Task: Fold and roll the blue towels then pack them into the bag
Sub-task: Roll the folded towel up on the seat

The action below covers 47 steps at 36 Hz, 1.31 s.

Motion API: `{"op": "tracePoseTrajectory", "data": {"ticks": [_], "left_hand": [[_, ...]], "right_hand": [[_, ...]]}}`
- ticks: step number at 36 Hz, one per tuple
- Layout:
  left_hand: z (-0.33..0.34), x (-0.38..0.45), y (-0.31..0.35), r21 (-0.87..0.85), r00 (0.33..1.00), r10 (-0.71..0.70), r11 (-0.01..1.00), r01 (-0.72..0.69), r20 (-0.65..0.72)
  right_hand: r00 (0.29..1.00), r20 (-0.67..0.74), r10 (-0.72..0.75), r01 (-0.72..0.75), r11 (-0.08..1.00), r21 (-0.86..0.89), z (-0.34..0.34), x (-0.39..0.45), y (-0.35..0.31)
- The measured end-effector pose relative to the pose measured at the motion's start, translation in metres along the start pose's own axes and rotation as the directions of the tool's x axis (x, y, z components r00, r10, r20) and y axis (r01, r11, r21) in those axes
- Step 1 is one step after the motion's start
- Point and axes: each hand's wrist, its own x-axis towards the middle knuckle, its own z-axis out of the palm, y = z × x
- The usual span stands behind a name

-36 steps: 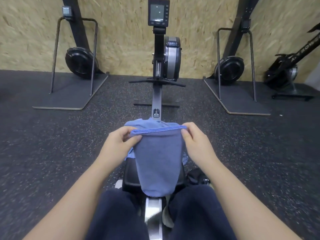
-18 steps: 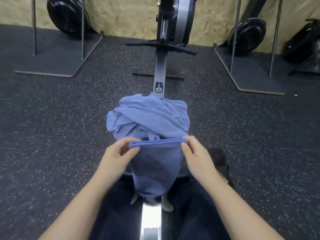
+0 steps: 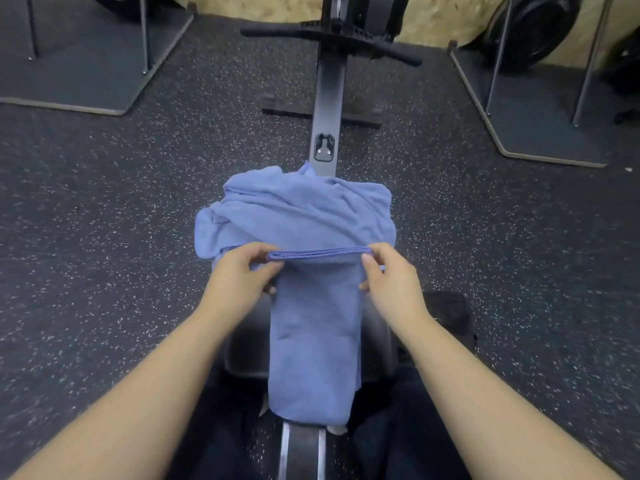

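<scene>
Left hand: the left hand [image 3: 239, 277] is pinching the left end of the towel's top edge, thumb on the near side and fingers curled behind it.
Right hand: the right hand [image 3: 391, 278] is pinching the right end of the same edge, thumb in front and fingers curled round the cloth.
Hands together: they are staying apart from each other, one at each corner, and are keeping the folded edge stretched flat between them.
Towel: the towel [image 3: 313, 341] is hanging down from the hands as a narrow folded strip; its lower end is lying over the dark seat [image 3: 242, 351] and reaching the rail [image 3: 301, 452], between the person's legs in dark trousers [image 3: 214, 445].
Pile: a crumpled pile [image 3: 294, 213] of blue cloth is lying just behind the hands, on the rail of the rowing machine [image 3: 327, 84]; I cannot tell how many towels are in it.
Bag: a dark blurred shape [image 3: 446, 317] is sitting on the floor [image 3: 104, 202] just right of the seat; I cannot tell if this is the bag, or what is in it.
Writing: I cannot read any letters or brand.
Around: two stands [image 3: 90, 64] with dark flywheels are standing well apart, at the left and right of the machine, near a board wall [image 3: 433, 26].
</scene>
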Motion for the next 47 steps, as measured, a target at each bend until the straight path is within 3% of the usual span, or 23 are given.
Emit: {"op": "tracePoseTrajectory", "data": {"ticks": [3, 14, 17, 22, 26, 30, 35, 39, 42, 47], "left_hand": [[0.012, 0.014, -0.011, -0.084, 0.997, -0.080, 0.993, 0.081, 0.007], [0.043, 0.039, -0.055, 0.059, 0.999, -0.042, 0.997, 0.043, -0.018], [0.047, 0.039, -0.066, -0.012, 0.998, -0.002, 1.000, 0.002, 0.066], [0.044, 0.020, -0.084, 0.112, 0.970, 0.124, 0.982, -0.149, 0.208], [0.043, -0.003, -0.093, 0.160, 0.955, 0.110, 0.974, -0.158, 0.275], [0.050, -0.030, -0.091, 0.252, 0.935, 0.049, 0.957, -0.145, 0.352], [0.052, -0.075, -0.103, 0.404, 0.860, -0.153, 0.912, -0.066, 0.486], [0.055, -0.099, -0.107, 0.530, 0.816, -0.193, 0.833, -0.156, 0.544], [0.059, -0.108, -0.102, 0.619, 0.830, -0.160, 0.743, -0.254, 0.534], [0.064, -0.116, -0.104, 0.670, 0.902, -0.070, 0.694, -0.262, 0.425]], "right_hand": [[0.999, 0.019, 0.049, -0.050, 0.997, 0.067, 0.010, 0.015, 0.009], [0.993, 0.022, 0.113, -0.115, 0.989, 0.093, 0.037, 0.044, 0.037], [0.992, 0.081, 0.096, -0.104, 0.990, 0.095, 0.038, 0.043, 0.034], [0.991, 0.126, 0.037, -0.054, 0.989, 0.135, 0.043, 0.029, 0.039], [0.981, 0.190, -0.046, 0.045, 0.999, 0.010, 0.045, 0.002, 0.049], [0.968, 0.250, -0.034, 0.058, 0.994, -0.088, 0.048, -0.025, 0.058], [0.908, 0.395, 0.142, -0.029, 0.960, -0.278, 0.046, -0.061, 0.078], [0.848, 0.469, 0.248, -0.036, 0.909, -0.415, 0.038, -0.072, 0.087], [0.839, 0.491, 0.235, -0.019, 0.914, -0.404, 0.035, -0.079, 0.091], [0.857, 0.469, 0.213, -0.026, 0.927, -0.373, 0.035, -0.088, 0.097]]}}
